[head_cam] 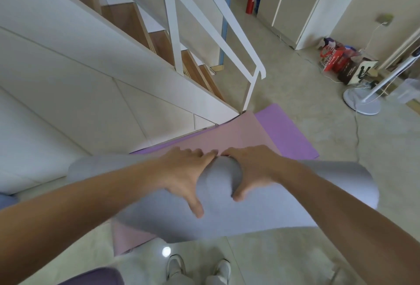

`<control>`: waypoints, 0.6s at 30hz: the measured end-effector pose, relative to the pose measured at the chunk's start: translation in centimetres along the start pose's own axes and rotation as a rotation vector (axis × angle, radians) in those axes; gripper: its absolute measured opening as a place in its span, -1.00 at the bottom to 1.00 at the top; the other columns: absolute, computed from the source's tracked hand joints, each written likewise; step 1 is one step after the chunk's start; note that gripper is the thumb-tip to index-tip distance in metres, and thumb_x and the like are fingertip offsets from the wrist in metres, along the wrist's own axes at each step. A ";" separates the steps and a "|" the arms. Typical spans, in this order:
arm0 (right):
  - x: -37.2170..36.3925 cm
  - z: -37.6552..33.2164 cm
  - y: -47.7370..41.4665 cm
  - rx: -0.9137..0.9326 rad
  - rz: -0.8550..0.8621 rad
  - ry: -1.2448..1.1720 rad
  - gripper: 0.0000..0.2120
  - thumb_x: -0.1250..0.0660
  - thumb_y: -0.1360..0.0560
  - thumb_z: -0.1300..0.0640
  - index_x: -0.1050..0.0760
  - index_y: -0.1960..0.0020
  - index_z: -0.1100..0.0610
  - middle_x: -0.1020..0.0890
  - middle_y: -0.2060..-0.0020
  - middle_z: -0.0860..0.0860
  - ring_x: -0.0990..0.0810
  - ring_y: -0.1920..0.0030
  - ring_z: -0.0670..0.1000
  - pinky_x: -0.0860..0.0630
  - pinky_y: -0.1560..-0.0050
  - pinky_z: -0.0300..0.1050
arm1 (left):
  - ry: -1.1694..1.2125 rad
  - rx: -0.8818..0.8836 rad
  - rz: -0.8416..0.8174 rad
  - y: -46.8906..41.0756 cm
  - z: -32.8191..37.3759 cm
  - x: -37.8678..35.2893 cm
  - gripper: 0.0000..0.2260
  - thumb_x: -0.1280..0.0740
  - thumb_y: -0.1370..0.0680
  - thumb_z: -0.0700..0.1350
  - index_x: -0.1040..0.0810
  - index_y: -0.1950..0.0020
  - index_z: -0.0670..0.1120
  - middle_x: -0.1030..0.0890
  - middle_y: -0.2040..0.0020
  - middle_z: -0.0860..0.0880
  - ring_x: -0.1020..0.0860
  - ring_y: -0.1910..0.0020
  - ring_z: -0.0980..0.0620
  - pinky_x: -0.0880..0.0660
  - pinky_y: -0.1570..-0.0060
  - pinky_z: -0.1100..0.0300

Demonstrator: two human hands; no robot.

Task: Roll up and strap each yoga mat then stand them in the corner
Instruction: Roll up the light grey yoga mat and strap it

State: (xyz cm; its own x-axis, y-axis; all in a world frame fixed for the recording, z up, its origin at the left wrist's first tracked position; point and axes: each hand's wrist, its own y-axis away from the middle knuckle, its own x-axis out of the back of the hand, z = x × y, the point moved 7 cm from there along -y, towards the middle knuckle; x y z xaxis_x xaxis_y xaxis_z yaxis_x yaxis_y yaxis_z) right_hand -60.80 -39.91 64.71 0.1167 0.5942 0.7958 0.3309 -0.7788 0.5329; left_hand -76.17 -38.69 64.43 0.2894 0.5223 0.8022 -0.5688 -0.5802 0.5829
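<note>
A grey yoga mat (218,214) lies rolled into a thick cylinder across the middle of the head view, with a loose flap hanging toward me. My left hand (184,175) and my right hand (252,171) press on the top of the roll side by side, fingers spread over it, thumbs on the near side. Beyond the roll a pink yoga mat (231,137) lies flat on the floor. A purple yoga mat (288,132) lies flat under the pink one, showing at its right and far edges.
A white staircase wall (91,93) with a railing (247,43) runs along the left. A fan base (361,102), bags (341,59) and a cable lie at the right. A red fire extinguisher (250,0) stands far back. My shoes (197,268) are below the roll.
</note>
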 end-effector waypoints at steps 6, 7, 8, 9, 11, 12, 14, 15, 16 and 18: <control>-0.2 0.6 0.9 -0.065 -0.116 -0.286 0.06 -0.59 -0.10 -0.27 -0.10 -0.46 -0.33 -0.46 -0.30 -0.23 -0.52 -0.23 -0.06 -0.46 -0.26 0.01 | -0.187 -0.068 0.290 -0.3 0.9 1.2 0.01 -0.51 -0.16 0.29 -0.11 -0.47 0.06 -0.48 -0.17 0.06 -0.52 -0.06 -0.04 -0.47 -0.05 0.05; -0.4 0.1 1.1 -0.053 -0.084 -0.200 0.18 -0.58 -0.10 -0.30 0.05 -0.52 -0.31 -0.38 -0.40 -0.20 -0.46 -0.31 -0.03 -0.42 -0.30 0.01 | -0.092 -0.045 0.229 -0.5 0.1 1.4 -0.02 -0.53 -0.14 0.29 -0.15 -0.44 0.10 -0.51 -0.15 0.10 -0.54 -0.05 -0.02 -0.49 -0.04 0.07; -0.6 -0.5 1.4 -0.028 -0.037 -0.062 0.26 -0.56 -0.10 -0.33 0.17 -0.55 -0.26 -0.29 -0.45 -0.16 -0.40 -0.36 0.00 -0.39 -0.31 0.02 | 0.012 -0.006 0.156 -0.5 -0.9 1.4 -0.05 -0.54 -0.11 0.30 -0.19 -0.39 0.14 -0.53 -0.11 0.14 -0.55 -0.03 0.00 -0.51 -0.04 0.07; -0.9 -1.3 1.6 0.011 0.025 0.096 0.30 -0.55 -0.11 -0.35 0.25 -0.56 -0.19 -0.24 -0.48 -0.11 -0.36 -0.38 0.04 -0.37 -0.32 0.03 | 0.122 0.028 0.083 -0.5 -1.6 1.4 -0.08 -0.57 -0.08 0.30 -0.23 -0.33 0.18 -0.54 -0.06 0.16 -0.55 0.00 0.02 -0.54 -0.04 0.06; -1.5 -2.7 1.8 0.083 0.134 0.308 0.25 -0.50 -0.17 -0.35 0.25 -0.56 -0.12 -0.25 -0.44 -0.04 -0.35 -0.33 0.08 -0.37 -0.28 0.02 | 0.314 0.066 -0.042 -0.2 -2.8 1.3 -0.15 -0.61 -0.03 0.28 -0.30 -0.23 0.24 -0.54 -0.02 0.20 -0.54 0.01 0.07 -0.57 -0.05 0.03; -1.6 -2.9 1.5 0.095 0.150 0.322 0.20 -0.47 -0.18 -0.35 0.20 -0.55 -0.13 -0.30 -0.40 -0.05 -0.37 -0.29 0.07 -0.40 -0.23 0.02 | 0.368 0.069 -0.088 0.1 -3.1 1.2 -0.16 -0.62 -0.03 0.28 -0.32 -0.21 0.26 -0.54 -0.05 0.22 -0.54 -0.02 0.08 -0.57 -0.07 0.02; -1.0 -2.7 1.0 0.086 0.118 0.239 0.11 -0.48 -0.13 -0.33 0.05 -0.51 -0.18 -0.40 -0.30 -0.11 -0.43 -0.23 0.02 -0.44 -0.14 0.00 | 0.380 0.057 -0.138 0.8 -2.9 1.1 -0.12 -0.62 -0.07 0.28 -0.29 -0.30 0.27 -0.51 -0.21 0.22 -0.53 -0.12 0.08 -0.53 -0.17 0.00; -0.5 -2.2 0.7 0.060 0.095 0.172 0.08 -0.50 -0.09 -0.31 -0.04 -0.48 -0.22 -0.45 -0.25 -0.14 -0.47 -0.19 0.00 -0.46 -0.12 -0.01 | 0.330 0.044 -0.133 1.1 -2.4 1.3 -0.04 -0.61 -0.10 0.30 -0.22 -0.40 0.26 -0.47 -0.30 0.21 -0.50 -0.20 0.06 -0.48 -0.23 0.00; 0.2 -1.5 0.5 0.026 0.071 0.089 0.04 -0.52 -0.06 -0.29 -0.12 -0.44 -0.26 -0.50 -0.20 -0.18 -0.51 -0.15 -0.03 -0.48 -0.11 -0.03 | 0.230 0.028 -0.092 1.2 -1.8 1.5 0.08 -0.60 -0.11 0.32 -0.10 -0.49 0.22 -0.41 -0.36 0.17 -0.46 -0.26 0.03 -0.42 -0.30 -0.01; 1.0 -0.4 0.3 -0.033 0.004 -0.116 -0.05 -0.56 0.00 -0.25 -0.25 -0.33 -0.32 -0.54 -0.10 -0.24 -0.55 -0.08 -0.08 -0.52 -0.12 -0.03 | -0.090 -0.025 0.074 1.4 0.0 1.9 0.27 -0.56 -0.06 0.37 0.15 -0.55 0.15 -0.35 -0.38 0.04 -0.41 -0.30 -0.05 -0.30 -0.37 -0.08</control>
State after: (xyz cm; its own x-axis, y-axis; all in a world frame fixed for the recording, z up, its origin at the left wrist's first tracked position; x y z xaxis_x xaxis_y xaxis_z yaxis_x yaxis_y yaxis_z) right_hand -60.91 -39.64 65.77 0.2259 0.6089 0.7604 0.2997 -0.7862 0.5404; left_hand -76.45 -38.47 66.73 0.3135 0.4198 0.8518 -0.6095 -0.5989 0.5195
